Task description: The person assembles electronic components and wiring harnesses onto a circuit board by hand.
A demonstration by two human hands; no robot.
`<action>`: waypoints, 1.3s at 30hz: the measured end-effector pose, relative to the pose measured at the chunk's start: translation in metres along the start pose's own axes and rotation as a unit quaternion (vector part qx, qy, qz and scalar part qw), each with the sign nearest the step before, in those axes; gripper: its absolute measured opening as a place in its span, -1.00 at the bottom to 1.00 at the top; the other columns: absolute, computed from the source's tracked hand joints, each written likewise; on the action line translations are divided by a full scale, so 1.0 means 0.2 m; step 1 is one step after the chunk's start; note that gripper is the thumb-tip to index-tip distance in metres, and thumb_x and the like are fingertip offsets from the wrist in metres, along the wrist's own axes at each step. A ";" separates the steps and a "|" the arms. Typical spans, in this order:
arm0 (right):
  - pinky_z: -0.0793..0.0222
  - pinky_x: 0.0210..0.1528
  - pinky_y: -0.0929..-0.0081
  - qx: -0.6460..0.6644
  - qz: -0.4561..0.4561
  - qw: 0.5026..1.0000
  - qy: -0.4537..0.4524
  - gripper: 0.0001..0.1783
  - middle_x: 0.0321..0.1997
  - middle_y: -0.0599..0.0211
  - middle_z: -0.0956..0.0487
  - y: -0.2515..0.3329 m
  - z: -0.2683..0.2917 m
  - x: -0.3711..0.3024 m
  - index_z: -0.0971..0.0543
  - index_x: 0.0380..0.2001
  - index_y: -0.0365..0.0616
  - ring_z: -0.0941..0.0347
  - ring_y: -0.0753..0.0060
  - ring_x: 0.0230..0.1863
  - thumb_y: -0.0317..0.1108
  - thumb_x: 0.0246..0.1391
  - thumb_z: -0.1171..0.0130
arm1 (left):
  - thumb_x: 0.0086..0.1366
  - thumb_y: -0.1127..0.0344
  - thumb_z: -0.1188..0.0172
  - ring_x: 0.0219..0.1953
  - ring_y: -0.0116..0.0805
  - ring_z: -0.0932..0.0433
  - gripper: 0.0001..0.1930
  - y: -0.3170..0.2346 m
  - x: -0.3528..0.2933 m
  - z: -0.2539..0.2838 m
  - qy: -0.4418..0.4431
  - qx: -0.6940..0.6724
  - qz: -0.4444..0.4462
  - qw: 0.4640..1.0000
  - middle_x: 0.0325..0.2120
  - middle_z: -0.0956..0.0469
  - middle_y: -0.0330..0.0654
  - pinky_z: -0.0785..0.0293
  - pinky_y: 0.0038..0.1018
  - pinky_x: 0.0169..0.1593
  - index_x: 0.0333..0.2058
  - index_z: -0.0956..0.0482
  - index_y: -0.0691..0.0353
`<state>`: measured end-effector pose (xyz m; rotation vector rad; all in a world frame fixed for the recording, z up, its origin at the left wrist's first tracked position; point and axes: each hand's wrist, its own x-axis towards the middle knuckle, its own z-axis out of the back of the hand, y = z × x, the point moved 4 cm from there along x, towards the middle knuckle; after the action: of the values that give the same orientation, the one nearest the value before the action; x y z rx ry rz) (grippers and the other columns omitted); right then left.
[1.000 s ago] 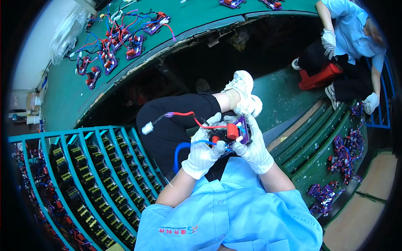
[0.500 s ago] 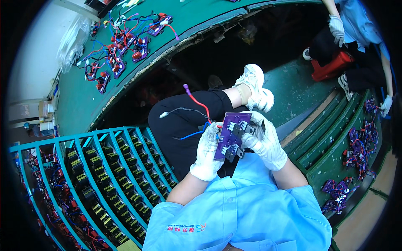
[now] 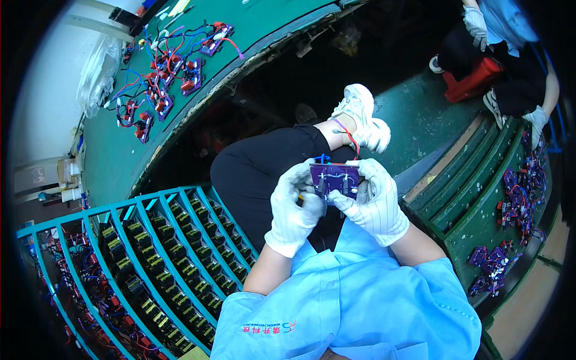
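A purple circuit board (image 3: 319, 174) with black components on its face is held above my lap, its long side running left to right. My right hand (image 3: 379, 207), in a white glove, grips its right end with the thumb across the front. At the left end my left hand (image 3: 293, 210), also gloved, has its fingers curled against the board's edge and lower components; part of that grip is hidden. A red wire (image 3: 355, 146) and a blue wire (image 3: 321, 158) stick out beyond the board's far edge.
Several wired purple boards lie on the green bench (image 3: 240, 60) at the upper left. A teal slotted rack (image 3: 90, 211) with black-and-yellow parts stands left. On the right, a green tiered stand (image 3: 465, 222) bears more boards. A co-worker's gloved hand (image 3: 536, 123) is beside it, near a red stool (image 3: 474, 81).
The board has turned from steeply tilted to level, and its wires have swung from the left to the far side. My left fingers have shifted on its edge. The co-worker's hand has moved lower-left.
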<state>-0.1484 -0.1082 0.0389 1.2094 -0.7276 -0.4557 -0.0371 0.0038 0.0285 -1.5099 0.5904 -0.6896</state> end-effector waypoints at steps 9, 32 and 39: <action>-0.41 -0.38 0.54 0.012 0.003 1.000 -0.013 -0.55 -0.42 0.17 -0.47 0.01 -0.01 -0.01 -0.46 -0.31 -0.33 -0.46 0.36 -0.44 -0.26 -0.22 -0.37 | 0.10 0.28 -0.25 -0.56 -0.62 -0.44 -0.64 -0.04 0.00 -0.01 0.000 0.029 0.032 0.999 -0.52 -0.49 -0.22 -0.38 -0.67 -0.47 -0.22 -0.43 0.41; -0.33 -0.49 0.40 -0.106 0.042 0.991 0.069 -0.51 -0.49 0.15 -0.39 0.04 0.00 0.03 -0.31 -0.03 -0.35 -0.39 0.22 -0.55 -0.45 -0.11 -0.07 | 0.10 0.39 -0.23 -0.56 -0.61 -0.46 -0.74 -0.09 0.00 0.05 -0.080 0.043 0.015 0.996 -0.51 -0.51 -0.21 -0.39 -0.71 -0.48 -0.26 -0.44 0.38; -0.31 -0.52 0.35 -0.116 0.053 0.988 0.086 -0.53 -0.50 0.13 -0.39 0.04 -0.01 0.02 -0.32 -0.05 -0.33 -0.37 0.18 -0.56 -0.43 -0.08 -0.08 | 0.07 0.39 -0.25 -0.53 -0.59 -0.48 -0.71 -0.07 -0.01 0.05 -0.078 0.066 0.017 0.995 -0.48 -0.52 -0.18 -0.40 -0.69 -0.47 -0.26 -0.45 0.41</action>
<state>-0.1453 -0.1075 0.0481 0.9718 -0.5709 -0.3328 -0.0316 0.0139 0.0431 -1.4121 0.4421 -0.5683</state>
